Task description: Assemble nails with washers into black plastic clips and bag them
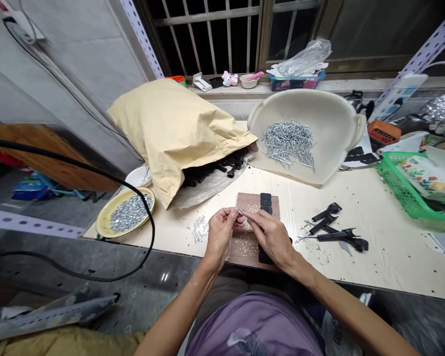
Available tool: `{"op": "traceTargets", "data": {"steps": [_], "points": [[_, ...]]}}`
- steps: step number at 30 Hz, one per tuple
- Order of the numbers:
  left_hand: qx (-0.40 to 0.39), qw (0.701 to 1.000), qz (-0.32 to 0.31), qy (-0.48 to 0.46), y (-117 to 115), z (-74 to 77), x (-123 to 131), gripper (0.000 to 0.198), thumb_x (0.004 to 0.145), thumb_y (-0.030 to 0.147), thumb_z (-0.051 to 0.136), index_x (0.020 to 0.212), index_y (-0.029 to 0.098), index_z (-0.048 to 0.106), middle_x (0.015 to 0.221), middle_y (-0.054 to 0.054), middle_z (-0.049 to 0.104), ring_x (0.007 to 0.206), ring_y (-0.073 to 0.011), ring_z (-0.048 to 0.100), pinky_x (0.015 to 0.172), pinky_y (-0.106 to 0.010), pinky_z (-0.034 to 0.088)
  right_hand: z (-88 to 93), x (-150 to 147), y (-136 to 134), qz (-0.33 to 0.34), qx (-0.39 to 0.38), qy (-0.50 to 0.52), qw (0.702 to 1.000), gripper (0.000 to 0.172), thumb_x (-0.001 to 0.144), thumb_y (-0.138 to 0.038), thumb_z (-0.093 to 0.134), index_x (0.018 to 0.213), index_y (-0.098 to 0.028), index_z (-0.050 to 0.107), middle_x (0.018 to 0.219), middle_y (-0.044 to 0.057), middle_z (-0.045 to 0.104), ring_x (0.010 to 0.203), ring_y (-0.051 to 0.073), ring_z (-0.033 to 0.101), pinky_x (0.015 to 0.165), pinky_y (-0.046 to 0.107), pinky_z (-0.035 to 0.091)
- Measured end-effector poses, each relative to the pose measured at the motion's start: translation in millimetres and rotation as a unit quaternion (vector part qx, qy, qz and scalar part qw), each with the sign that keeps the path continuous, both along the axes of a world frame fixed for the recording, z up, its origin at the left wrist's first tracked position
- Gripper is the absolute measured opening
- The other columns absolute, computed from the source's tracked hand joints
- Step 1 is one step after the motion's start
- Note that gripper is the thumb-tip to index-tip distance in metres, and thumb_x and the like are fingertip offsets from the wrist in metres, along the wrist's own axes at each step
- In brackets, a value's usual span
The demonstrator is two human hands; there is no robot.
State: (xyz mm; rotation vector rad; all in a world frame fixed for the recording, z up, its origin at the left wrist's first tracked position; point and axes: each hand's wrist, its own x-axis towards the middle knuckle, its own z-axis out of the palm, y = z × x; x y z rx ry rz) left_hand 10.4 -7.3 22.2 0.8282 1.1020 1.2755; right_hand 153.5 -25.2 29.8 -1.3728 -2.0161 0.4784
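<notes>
My left hand and my right hand meet above a small wooden board dusted with pale specks. Their fingertips pinch a small metal screw between them, though the fingers hide most of it. Several black rubber pads lie in a row at the board's far end, just beyond my right hand. A small heap of tiny silver pieces sits on the bench left of my left hand.
A yellow plate of small silver fasteners stands at the bench's left edge. Behind are a beige sack spilling black parts and a white scoop-shaped tray of nails. Black metal-tipped parts lie right, near a green basket.
</notes>
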Motion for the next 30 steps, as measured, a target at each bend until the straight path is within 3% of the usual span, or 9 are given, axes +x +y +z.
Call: {"op": "traceTargets", "data": {"steps": [16,23,30], "points": [[-0.023,0.999,-0.022,0.007,7,0.6,14,0.028,0.068,0.034,0.073,0.085,0.012,0.067,0.067,-0.001,0.064,0.061,-0.0084,0.058,0.066,-0.022,0.047,-3.5,18,-1,-0.030,-0.005,-0.056,0.998,0.034,0.094,-0.024,0.039,0.124,-0.030,0.053,0.089,0.001,0.064,0.078,0.013,0.062,0.065,0.022,0.047],[-0.023,0.998,-0.042,0.041,13,-4.9,19,0.028,0.070,0.032,0.072,0.090,0.013,0.069,0.068,-0.001,0.065,0.062,-0.0089,0.059,0.066,-0.022,0.048,-9.3,24,0,-0.076,-0.015,-0.031,0.996,0.019,0.093,-0.028,0.041,0.102,-0.021,0.056,0.095,0.003,0.066,0.080,0.015,0.063,0.067,0.024,0.046],[0.003,0.993,-0.046,0.105,16,-13.4,24,0.023,0.072,0.033,0.069,0.085,0.014,0.069,0.070,-0.001,0.065,0.063,-0.0102,0.060,0.065,-0.022,0.047,-5.7,29,-1,-0.095,0.007,-0.127,0.987,0.025,0.096,-0.028,0.035,0.096,-0.020,0.058,0.089,0.004,0.063,0.078,0.013,0.060,0.059,0.022,0.039]]}}
